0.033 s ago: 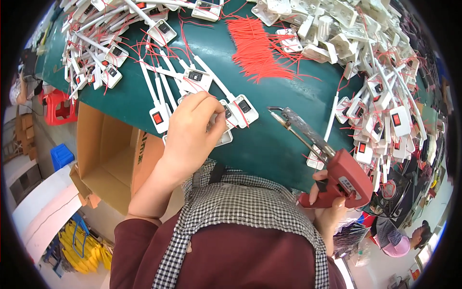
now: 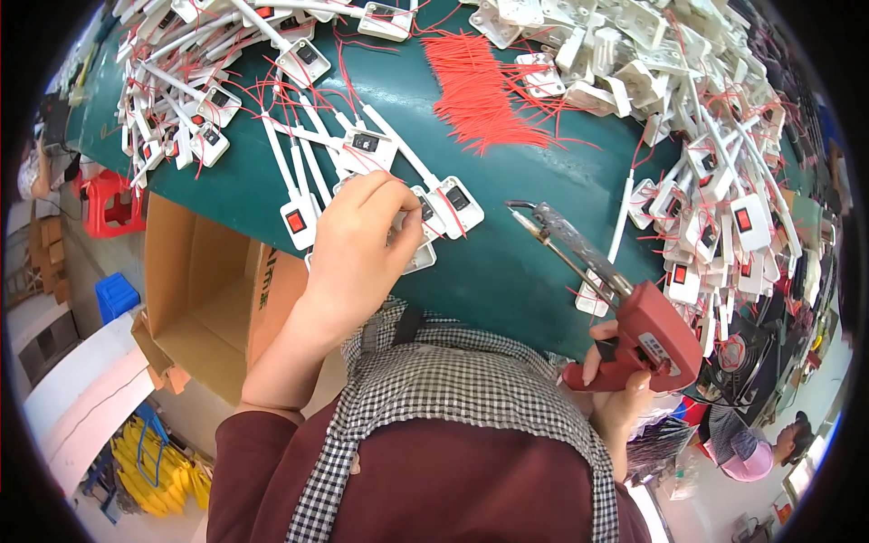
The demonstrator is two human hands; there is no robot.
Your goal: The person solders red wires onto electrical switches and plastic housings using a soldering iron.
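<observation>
In the head view, the left hand (image 2: pixel 367 226) is curled above the table (image 2: pixel 516 285) near its near edge, thumb and forefinger close together; whether they pinch anything cannot be told. A white switch housing (image 2: pixel 422 261) lies directly beneath it, partly covered. The right hand (image 2: pixel 625 398), by the near edge farther right, is wrapped around a red soldering gun (image 2: pixel 656 339), its tip angled toward the housing's side.
</observation>
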